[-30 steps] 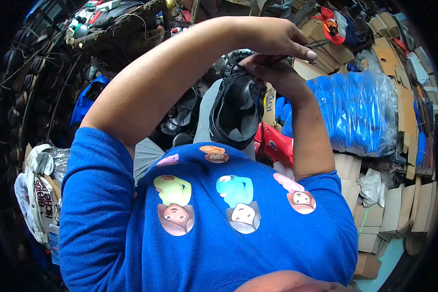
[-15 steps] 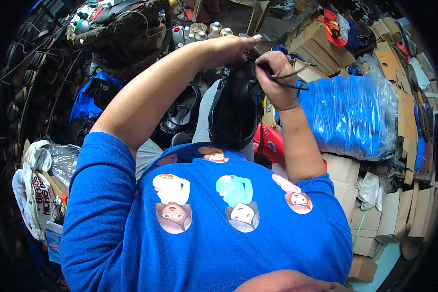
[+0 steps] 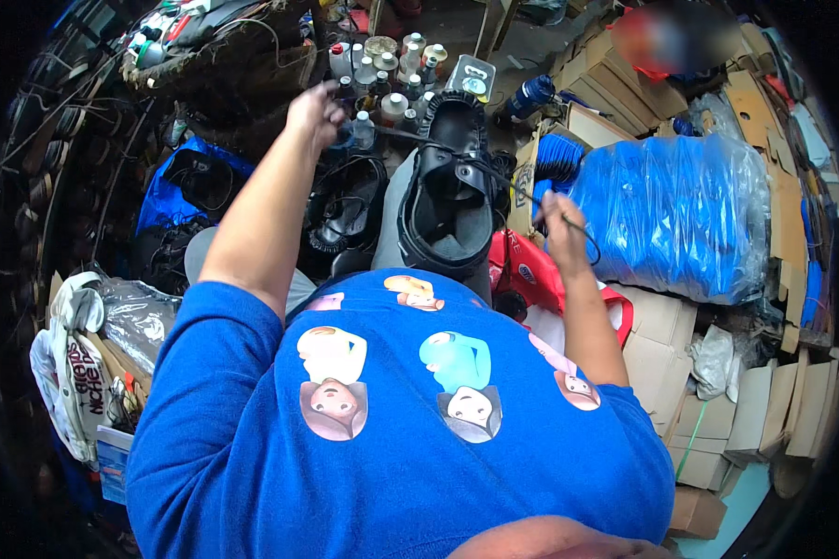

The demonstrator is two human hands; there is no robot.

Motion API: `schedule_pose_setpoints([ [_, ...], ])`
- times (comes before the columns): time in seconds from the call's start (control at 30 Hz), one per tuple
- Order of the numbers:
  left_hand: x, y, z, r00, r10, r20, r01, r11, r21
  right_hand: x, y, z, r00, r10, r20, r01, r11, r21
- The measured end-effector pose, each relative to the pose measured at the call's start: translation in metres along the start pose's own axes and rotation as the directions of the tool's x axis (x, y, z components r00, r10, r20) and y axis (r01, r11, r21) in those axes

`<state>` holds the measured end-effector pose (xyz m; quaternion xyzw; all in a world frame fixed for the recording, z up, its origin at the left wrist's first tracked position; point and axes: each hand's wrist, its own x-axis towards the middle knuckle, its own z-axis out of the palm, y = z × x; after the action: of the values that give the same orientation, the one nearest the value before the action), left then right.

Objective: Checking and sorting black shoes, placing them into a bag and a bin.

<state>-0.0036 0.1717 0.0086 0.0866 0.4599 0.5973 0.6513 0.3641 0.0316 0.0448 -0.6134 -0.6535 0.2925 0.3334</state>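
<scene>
A black high-top boot [image 3: 424, 238] rests on my lap, toe pointing away, its collar spread wide so the grey lining shows. Its black lace [image 3: 403, 137] runs out to both sides from the eyelets near the tongue. On the left, well apart from the boot, my left hand [image 3: 314, 114] is closed on one end of the lace; its fingers are a little blurred. My right hand [image 3: 561, 222] pinches the other end, to the right of the boot, and a loose tail hangs past the fingers. Another black boot [image 3: 345, 210] lies to the left of my leg.
Several bottles [image 3: 387, 84] stand together beyond the boot. A plastic-wrapped blue bundle [image 3: 671, 219] lies at the right, above flattened cardboard boxes [image 3: 657, 359]. A red bag [image 3: 531, 270] sits beside my right forearm. A blue bag [image 3: 172, 182] is at the left.
My hands were close together over the boot's toe; now they are wide apart, left hand to the left, right hand lower and right, the lace drawn out between. The boot's opening now shows.
</scene>
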Motion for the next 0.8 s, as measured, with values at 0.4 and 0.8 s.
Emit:
schedule_pose_setpoints([
  [0.4,-0.036,-0.013,0.008,0.841,-0.282,0.462,-0.427,0.180,0.886,0.002,-0.056,-0.056,0.316,-0.215,0.924,-0.576,0.730,0.367],
  [0.8,-0.054,-0.015,0.043,0.755,-0.346,0.557,-0.534,0.167,0.829,0.026,-0.043,0.028,0.979,0.035,0.200,-0.031,0.999,-0.025],
])
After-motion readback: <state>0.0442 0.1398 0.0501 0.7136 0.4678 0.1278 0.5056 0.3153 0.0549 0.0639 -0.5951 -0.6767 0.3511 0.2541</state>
